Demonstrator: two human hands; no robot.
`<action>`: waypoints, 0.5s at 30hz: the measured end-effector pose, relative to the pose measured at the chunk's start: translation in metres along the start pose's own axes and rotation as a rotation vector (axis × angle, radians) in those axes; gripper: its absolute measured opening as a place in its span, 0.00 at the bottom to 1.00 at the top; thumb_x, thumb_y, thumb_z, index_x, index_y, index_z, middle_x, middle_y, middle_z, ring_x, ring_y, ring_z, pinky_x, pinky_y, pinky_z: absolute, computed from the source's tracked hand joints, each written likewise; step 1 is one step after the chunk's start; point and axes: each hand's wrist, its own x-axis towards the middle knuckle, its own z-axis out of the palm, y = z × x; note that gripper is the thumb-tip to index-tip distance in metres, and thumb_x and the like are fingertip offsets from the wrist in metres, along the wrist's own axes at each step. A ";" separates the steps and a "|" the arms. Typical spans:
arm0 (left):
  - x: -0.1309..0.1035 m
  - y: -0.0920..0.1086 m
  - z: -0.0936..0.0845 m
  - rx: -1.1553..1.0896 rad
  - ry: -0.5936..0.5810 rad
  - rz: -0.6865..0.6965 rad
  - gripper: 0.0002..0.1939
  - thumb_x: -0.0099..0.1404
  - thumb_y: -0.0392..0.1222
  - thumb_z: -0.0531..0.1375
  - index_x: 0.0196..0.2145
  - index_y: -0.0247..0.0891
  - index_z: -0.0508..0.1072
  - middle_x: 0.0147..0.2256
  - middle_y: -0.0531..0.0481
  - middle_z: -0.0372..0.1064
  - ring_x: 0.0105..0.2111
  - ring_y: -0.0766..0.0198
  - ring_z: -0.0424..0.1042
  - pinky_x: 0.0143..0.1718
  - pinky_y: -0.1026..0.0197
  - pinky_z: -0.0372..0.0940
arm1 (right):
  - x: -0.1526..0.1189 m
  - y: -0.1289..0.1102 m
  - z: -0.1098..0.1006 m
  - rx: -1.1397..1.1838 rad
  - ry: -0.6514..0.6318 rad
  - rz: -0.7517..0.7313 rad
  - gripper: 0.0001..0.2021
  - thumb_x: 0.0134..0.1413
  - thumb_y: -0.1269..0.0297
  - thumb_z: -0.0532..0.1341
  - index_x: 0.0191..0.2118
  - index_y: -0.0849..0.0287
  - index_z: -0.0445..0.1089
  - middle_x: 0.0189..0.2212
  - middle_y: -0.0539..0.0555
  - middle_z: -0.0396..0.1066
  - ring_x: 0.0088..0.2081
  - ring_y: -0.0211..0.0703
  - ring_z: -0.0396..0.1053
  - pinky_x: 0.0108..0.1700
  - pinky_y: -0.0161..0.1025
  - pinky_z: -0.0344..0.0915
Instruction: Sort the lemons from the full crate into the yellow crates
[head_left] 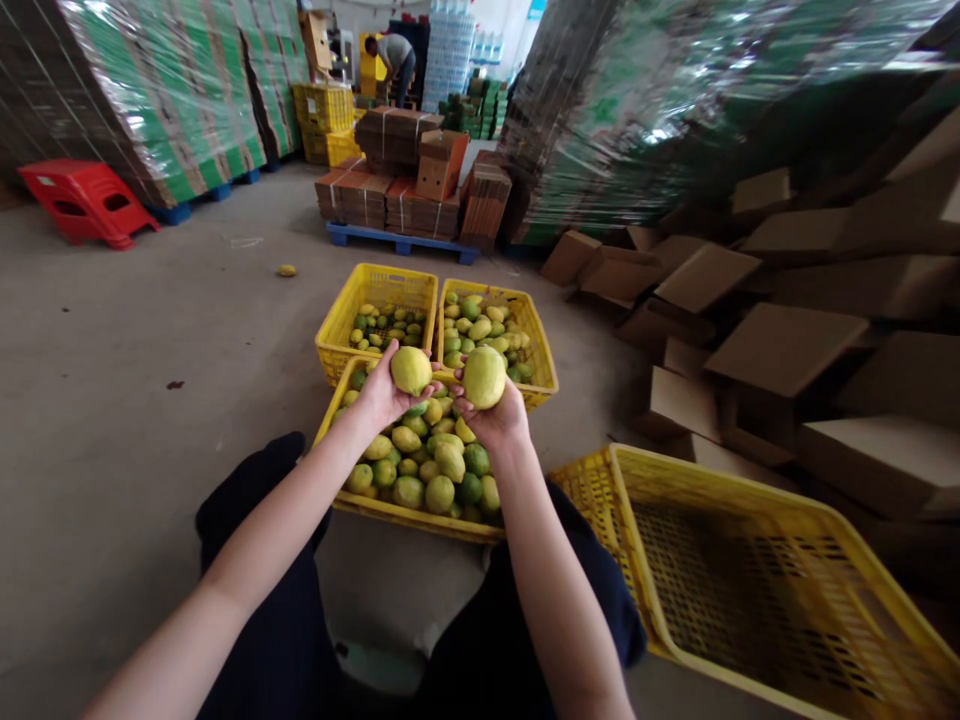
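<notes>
A person's left hand (382, 397) and right hand (498, 417) curl their fingers around a yellow lemon (411, 371) and a paler lemon (484, 377), held side by side, slightly apart, above the near crate (420, 521), two farther crates (390, 287) just beyond.

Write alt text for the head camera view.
Left hand holds one round yellow-green citrus fruit, right hand another, above a yellow plastic crate of yellow and green fruit. Two more fruit-holding crates stand beyond; brown cardboard boxes lie right.
</notes>
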 end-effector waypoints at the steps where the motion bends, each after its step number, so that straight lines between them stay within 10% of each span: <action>1: 0.001 0.000 0.000 -0.017 0.036 -0.021 0.25 0.74 0.53 0.45 0.48 0.32 0.73 0.26 0.44 0.74 0.21 0.61 0.75 0.18 0.65 0.69 | 0.000 0.000 0.000 -0.004 -0.027 0.014 0.16 0.66 0.58 0.50 0.37 0.59 0.72 0.24 0.54 0.74 0.21 0.39 0.67 0.15 0.30 0.60; 10: -0.006 0.003 -0.001 -0.008 -0.029 -0.029 0.24 0.72 0.52 0.48 0.41 0.30 0.75 0.21 0.46 0.72 0.12 0.68 0.64 0.08 0.69 0.58 | 0.005 0.007 -0.006 0.032 -0.019 0.147 0.15 0.59 0.56 0.54 0.35 0.62 0.71 0.21 0.55 0.72 0.19 0.40 0.66 0.15 0.31 0.62; 15: -0.006 0.003 -0.005 -0.231 -0.046 0.089 0.16 0.68 0.49 0.53 0.37 0.35 0.74 0.23 0.49 0.71 0.25 0.64 0.75 0.26 0.65 0.74 | 0.003 0.023 0.008 0.145 0.210 0.071 0.13 0.58 0.58 0.54 0.34 0.59 0.71 0.24 0.57 0.76 0.28 0.45 0.74 0.26 0.36 0.73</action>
